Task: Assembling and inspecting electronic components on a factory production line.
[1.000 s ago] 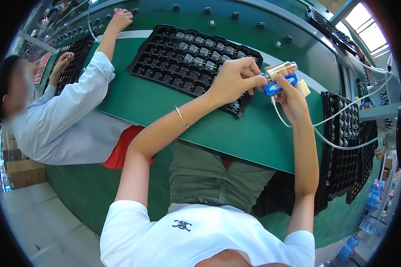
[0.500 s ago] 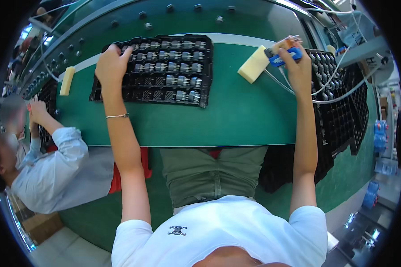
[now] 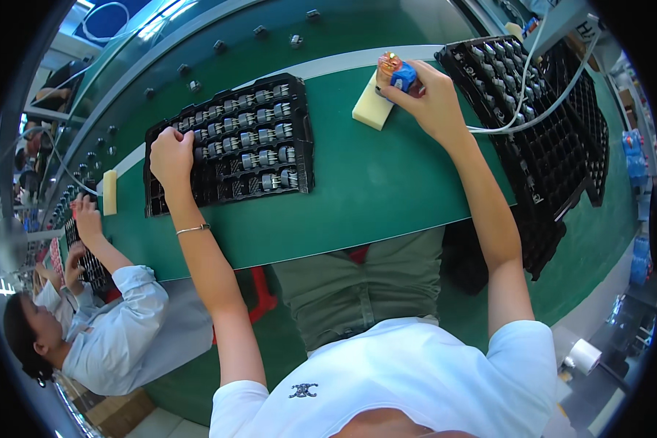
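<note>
Left grip (image 3: 171, 157) curls over a black tray (image 3: 212, 193) of grey parts (image 3: 269, 157) on the green worktop (image 3: 336, 197); whether it holds one is hidden. Right grip (image 3: 434, 98) clasps a blue device (image 3: 403, 77) near a yellow block (image 3: 372, 109). A slanted left lift could dislodge neighbouring parts; a far right reach could snag the white cable (image 3: 493, 131).

a black rectangular moulded-plastic tray (image 3: 305, 139) before us, faintly glossy, shiny grey metal cylinders (image 3: 250, 139) inside it, smooth green tabletop (image 3: 343, 182) beneath it, matt pale-yellow foam-like block (image 3: 372, 109) right of it, our thin polished silver metal bangle (image 3: 193, 229) below it
</note>
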Demonstrator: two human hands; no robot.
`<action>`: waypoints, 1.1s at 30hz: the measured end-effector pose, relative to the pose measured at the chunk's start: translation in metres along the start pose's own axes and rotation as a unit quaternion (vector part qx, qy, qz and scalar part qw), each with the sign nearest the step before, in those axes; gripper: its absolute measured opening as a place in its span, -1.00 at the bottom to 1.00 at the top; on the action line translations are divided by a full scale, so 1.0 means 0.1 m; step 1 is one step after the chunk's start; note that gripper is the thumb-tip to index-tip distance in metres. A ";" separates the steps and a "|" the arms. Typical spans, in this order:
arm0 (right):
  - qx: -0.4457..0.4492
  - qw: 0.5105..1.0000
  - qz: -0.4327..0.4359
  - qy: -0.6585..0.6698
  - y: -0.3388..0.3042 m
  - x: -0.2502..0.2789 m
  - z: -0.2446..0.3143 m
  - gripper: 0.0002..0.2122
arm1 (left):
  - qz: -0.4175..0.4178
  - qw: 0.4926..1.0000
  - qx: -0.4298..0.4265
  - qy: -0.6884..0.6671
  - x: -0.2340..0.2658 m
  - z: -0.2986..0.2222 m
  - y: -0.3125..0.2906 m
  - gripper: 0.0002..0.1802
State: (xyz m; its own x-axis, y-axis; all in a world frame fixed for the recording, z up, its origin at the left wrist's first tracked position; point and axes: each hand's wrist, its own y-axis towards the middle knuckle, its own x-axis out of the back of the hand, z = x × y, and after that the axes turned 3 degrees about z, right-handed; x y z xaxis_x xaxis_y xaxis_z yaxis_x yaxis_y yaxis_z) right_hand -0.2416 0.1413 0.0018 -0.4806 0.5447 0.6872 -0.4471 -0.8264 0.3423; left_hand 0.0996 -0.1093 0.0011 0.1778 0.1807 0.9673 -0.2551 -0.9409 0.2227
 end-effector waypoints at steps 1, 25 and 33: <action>0.013 1.000 -0.005 0.002 0.01 -0.01 -0.03 -0.58 | 0.000 1.000 -0.006 0.002 -0.01 0.00 0.01 -0.66; 0.033 0.999 -0.017 0.030 0.01 0.00 -0.06 -0.63 | 0.260 0.648 -0.115 -0.707 -0.08 -0.71 -0.30 -0.71; 0.061 0.997 -0.031 0.026 0.21 -0.07 -0.01 -0.65 | 0.228 0.603 -0.031 -0.763 -0.16 -0.76 -0.36 -0.82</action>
State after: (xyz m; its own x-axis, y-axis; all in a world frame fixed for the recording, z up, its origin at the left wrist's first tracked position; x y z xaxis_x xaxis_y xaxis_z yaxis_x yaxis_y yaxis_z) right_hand -0.2486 0.1202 0.0035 -0.4942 0.5995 0.6296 -0.3838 -0.8003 0.4608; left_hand 0.0332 -0.0566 -0.0136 0.7319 -0.6123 -0.2990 -0.6355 -0.7717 0.0247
